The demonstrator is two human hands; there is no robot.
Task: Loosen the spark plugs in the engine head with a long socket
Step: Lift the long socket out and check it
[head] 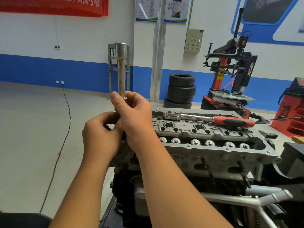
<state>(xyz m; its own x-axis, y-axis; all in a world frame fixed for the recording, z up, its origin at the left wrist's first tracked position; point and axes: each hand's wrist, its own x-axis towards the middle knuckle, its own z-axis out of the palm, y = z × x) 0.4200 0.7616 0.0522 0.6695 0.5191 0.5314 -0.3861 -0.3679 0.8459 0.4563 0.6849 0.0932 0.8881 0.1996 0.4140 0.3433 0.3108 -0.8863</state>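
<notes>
Head view takes in a workshop: a pale floor (32, 129), a white wall with a blue band (49, 68), a red banner (54, 5) at the top left, and a black cable (65, 112) trailing down from wall outlets. A stack of tyres (181, 89) stands by a grey pillar, with a red and black tyre changer (230, 74) to its right. The engine head (205, 139) sits on a stand (no bench shows), grey cast metal with round bores and a row of shiny valve tops. A ratchet (213, 118) with a red and black grip lies across its far edge. The socket (121, 69) is long, thin and chromed, flaring to a wider cup at the top; it is held upright in the air, left of the head and well above it. The right hand (133, 116) has its fingers (115, 97) pinched on the lower end. The left hand (100, 135) is curled just below; what it grips is hidden.
</notes>
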